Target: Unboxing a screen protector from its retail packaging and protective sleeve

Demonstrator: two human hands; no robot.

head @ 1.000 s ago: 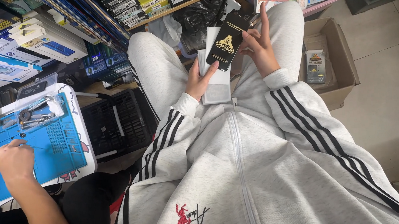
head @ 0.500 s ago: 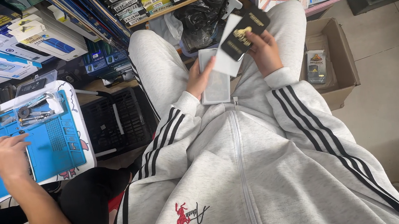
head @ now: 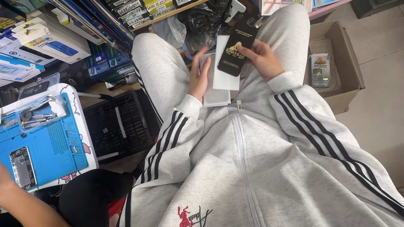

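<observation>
I sit in a grey striped tracksuit with both hands over my lap. My right hand grips a slim black packet with a gold emblem, and a white card lies behind it. My left hand rests with its fingers spread on a clear flat sleeve lying on my lap, touching the left edge of the white card. The packet is tilted, its top pointing away from me.
A cardboard box with a small packet stands at my right. A black crate sits by my left leg. Another person's arm reaches over a blue work mat holding an opened phone. Shelves of boxed goods line the back.
My right hand has drawn the black packet and white card back toward my lap. My left hand has spread its fingers over the clear sleeve. The other person's hand slid off to the lower left.
</observation>
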